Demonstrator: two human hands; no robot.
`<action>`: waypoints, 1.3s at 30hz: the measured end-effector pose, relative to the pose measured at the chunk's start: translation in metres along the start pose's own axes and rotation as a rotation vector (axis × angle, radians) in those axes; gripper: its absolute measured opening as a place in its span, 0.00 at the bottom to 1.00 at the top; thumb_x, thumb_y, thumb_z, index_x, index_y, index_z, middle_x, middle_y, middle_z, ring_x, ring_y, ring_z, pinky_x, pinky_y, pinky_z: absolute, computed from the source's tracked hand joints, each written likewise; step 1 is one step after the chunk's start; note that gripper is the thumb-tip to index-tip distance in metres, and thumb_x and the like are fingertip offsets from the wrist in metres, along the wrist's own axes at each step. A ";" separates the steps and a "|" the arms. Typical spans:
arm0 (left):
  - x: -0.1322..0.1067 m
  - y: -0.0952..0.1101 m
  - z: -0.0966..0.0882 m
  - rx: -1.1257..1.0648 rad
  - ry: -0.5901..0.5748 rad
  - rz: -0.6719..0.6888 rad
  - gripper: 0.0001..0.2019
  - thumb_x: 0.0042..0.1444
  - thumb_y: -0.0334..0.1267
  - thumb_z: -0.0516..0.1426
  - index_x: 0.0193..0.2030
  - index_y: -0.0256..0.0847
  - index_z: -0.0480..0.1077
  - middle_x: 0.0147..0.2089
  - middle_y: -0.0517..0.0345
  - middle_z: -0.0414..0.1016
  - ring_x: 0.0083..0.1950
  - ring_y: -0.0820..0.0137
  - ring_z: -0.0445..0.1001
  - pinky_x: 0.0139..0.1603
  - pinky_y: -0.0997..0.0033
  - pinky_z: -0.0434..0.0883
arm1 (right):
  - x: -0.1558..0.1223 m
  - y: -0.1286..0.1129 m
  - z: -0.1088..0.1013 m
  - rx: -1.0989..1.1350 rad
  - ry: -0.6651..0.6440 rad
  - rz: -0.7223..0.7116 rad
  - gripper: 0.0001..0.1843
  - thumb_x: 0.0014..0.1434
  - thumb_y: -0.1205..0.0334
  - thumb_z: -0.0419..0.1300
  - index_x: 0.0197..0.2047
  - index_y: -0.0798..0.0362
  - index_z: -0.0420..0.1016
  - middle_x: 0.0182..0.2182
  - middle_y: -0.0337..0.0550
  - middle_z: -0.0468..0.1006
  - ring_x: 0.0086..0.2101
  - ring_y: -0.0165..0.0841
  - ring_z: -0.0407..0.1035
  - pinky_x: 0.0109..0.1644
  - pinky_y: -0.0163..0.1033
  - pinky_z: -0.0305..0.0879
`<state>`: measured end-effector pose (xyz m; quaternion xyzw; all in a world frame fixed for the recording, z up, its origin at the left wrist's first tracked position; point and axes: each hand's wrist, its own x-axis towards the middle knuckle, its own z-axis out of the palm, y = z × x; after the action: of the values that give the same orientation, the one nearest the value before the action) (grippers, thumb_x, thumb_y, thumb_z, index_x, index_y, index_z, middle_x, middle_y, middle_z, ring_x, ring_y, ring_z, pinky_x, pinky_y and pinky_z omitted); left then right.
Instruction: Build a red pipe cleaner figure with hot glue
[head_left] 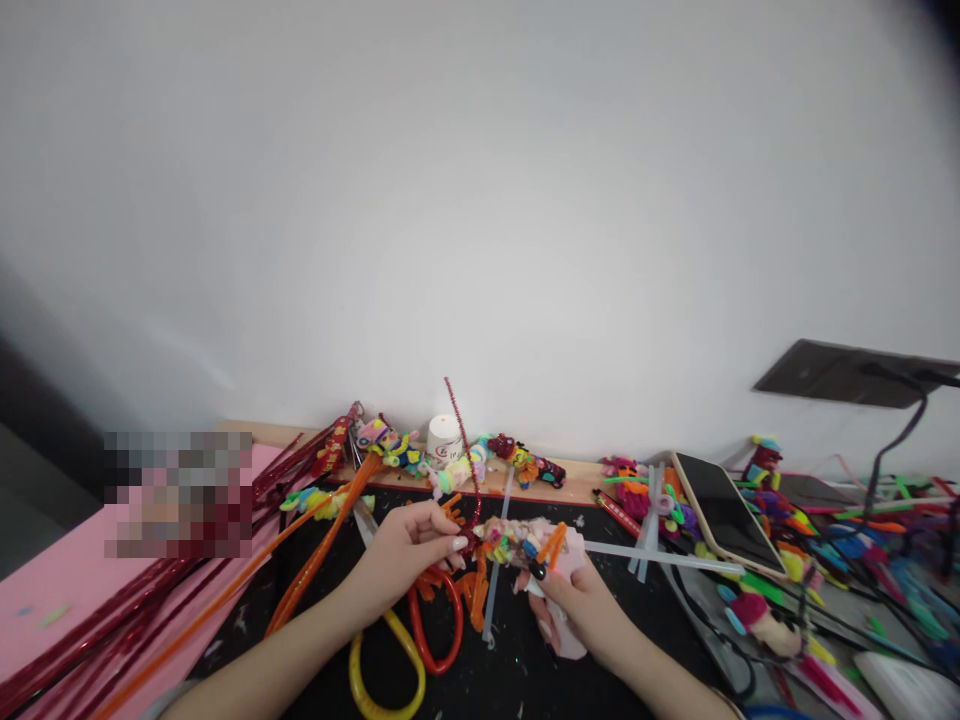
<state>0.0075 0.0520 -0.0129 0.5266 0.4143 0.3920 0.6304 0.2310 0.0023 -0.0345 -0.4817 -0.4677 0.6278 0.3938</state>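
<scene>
Head cam, so here's the count: two bare hands, one pipe-cleaner figure, one dark red tinsel stem, one phone, one paper cup and what looks like one pair of scissors with a yellow loop and a red loop. Loose fuzzy stems are way too tangled to count.

Left hand: fingers pinched nearly closed on the tinsel stem's low end, right beside the figure, the rest of it curving up above them. Right hand: fingers curled round the figure and the pale pink sheet wrapped on it, so no real gap. The figure sits between both sets of fingers, over the black mat on the bench. Scissor loops are just below the left fingers, cup's beyond them, phone's off to the right of the right fingers.
</scene>
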 end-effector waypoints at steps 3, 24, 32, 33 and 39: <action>0.000 0.001 0.001 0.001 0.005 -0.012 0.11 0.42 0.40 0.65 0.25 0.37 0.67 0.20 0.60 0.77 0.22 0.72 0.74 0.25 0.76 0.68 | 0.000 -0.001 0.000 -0.002 -0.002 -0.006 0.24 0.46 0.41 0.61 0.30 0.55 0.67 0.10 0.30 0.65 0.10 0.23 0.58 0.13 0.27 0.53; 0.000 0.000 0.001 -0.026 -0.012 -0.021 0.10 0.44 0.38 0.64 0.25 0.37 0.66 0.20 0.61 0.77 0.22 0.74 0.74 0.25 0.78 0.68 | 0.000 -0.003 0.003 -0.007 0.012 0.013 0.24 0.45 0.40 0.61 0.29 0.56 0.67 0.10 0.30 0.64 0.10 0.23 0.58 0.13 0.28 0.54; 0.001 -0.001 0.000 -0.035 -0.006 0.001 0.10 0.45 0.37 0.63 0.26 0.37 0.66 0.19 0.62 0.77 0.21 0.75 0.73 0.25 0.78 0.68 | 0.000 -0.004 0.003 0.011 0.013 0.025 0.29 0.40 0.35 0.62 0.28 0.56 0.67 0.09 0.29 0.64 0.10 0.22 0.57 0.13 0.28 0.54; 0.001 -0.001 0.000 -0.038 -0.006 0.007 0.10 0.44 0.37 0.63 0.26 0.37 0.66 0.19 0.62 0.77 0.21 0.75 0.73 0.25 0.79 0.68 | 0.000 -0.004 0.003 0.014 0.016 0.025 0.29 0.40 0.35 0.62 0.28 0.57 0.68 0.09 0.29 0.64 0.09 0.22 0.57 0.13 0.28 0.54; 0.002 -0.002 -0.001 -0.051 0.008 0.017 0.09 0.45 0.36 0.63 0.26 0.37 0.66 0.18 0.62 0.76 0.21 0.76 0.73 0.24 0.79 0.67 | 0.002 0.000 0.001 0.023 0.019 0.011 0.28 0.42 0.36 0.62 0.27 0.57 0.68 0.09 0.29 0.64 0.09 0.22 0.57 0.13 0.27 0.55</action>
<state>0.0075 0.0538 -0.0149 0.5122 0.4021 0.4098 0.6387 0.2294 0.0037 -0.0348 -0.4857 -0.4541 0.6309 0.4000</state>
